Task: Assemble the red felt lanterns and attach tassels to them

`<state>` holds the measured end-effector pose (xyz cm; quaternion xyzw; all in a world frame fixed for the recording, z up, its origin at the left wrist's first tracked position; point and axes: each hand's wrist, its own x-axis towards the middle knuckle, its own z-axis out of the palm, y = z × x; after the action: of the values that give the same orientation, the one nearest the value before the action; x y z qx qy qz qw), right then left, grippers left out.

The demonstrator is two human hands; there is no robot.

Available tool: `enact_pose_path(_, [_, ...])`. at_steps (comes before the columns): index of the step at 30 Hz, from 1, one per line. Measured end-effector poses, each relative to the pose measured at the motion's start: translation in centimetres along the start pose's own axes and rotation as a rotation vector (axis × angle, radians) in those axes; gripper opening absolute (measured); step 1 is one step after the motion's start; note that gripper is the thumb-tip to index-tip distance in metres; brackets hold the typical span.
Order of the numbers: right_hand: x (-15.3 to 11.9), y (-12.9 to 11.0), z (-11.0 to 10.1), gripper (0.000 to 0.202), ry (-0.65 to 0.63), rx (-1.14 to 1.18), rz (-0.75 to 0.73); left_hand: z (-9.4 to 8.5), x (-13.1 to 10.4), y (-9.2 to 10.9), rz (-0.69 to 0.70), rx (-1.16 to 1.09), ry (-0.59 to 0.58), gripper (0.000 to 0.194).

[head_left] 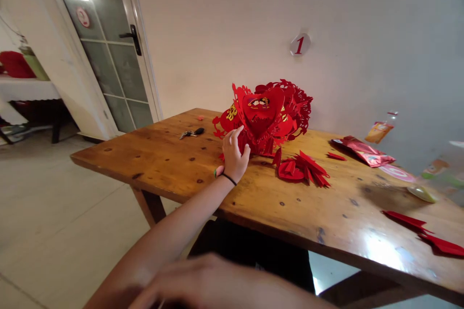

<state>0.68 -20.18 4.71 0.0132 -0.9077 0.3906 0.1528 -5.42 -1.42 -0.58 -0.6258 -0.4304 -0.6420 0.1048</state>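
A red cut-paper lantern (263, 113) with heart-shaped panels and gold characters stands on the wooden table (174, 164). My left hand (235, 154) is at its lower left side, fingers spread and thumb apart, seeming to touch the paper. A black hair tie (229, 178) with a small pink and green charm circles that wrist. Low in the picture, my right hand (203, 277) crosses my left forearm, blurred by motion, with its fingertips mostly hidden. Folded red paper pieces (304, 169) lie in a pile just right of the lantern.
Keys with a black fob (192, 133) lie left of the lantern. Toward the right are a red packet (362, 149), a clear plastic bottle (440, 174) and more red paper pieces (427, 234). A wall stands behind the table; a glass-paned door (112, 53) is at left.
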Motion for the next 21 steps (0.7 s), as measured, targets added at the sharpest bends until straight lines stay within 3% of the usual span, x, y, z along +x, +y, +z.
enact_pose_path(3, [-4.1,1.5,-5.3,0.024,0.552,-0.319,0.228,-0.4,0.0,0.5,0.019,-0.071,0.038,0.043])
enact_pose_path(4, [-5.6,2.5,-7.3,0.022,0.677,-0.474,0.327,-0.5,0.0,0.6,0.024,-0.081,0.039,0.041])
enact_pose_path(5, [-7.2,3.8,-9.2,0.022,0.707,-0.631,0.442,-0.5,-0.1,0.7,0.032,-0.090,0.036,0.040])
enact_pose_path(7, [-10.1,6.5,-12.7,0.022,0.593,-0.869,0.644,-0.4,-0.1,0.8,0.060,-0.128,0.012,0.036])
enact_pose_path(9, [-12.4,8.7,-15.1,0.027,0.272,-0.927,0.758,-0.1,-0.3,1.0,0.095,-0.205,-0.051,0.032])
enact_pose_path(12, [-14.1,10.8,-16.7,0.055,0.007,-0.941,0.823,0.2,-0.6,1.4,0.122,-0.272,-0.310,0.027])
enact_pose_path(16, [-13.7,11.4,-17.5,0.062,-0.044,-0.834,0.919,0.4,-1.1,1.9,0.139,-0.224,-0.697,0.025])
enact_pose_path(21, [-13.8,11.8,-18.1,0.043,0.065,-0.759,0.918,0.5,-1.3,1.9,0.156,-0.173,-0.843,0.022])
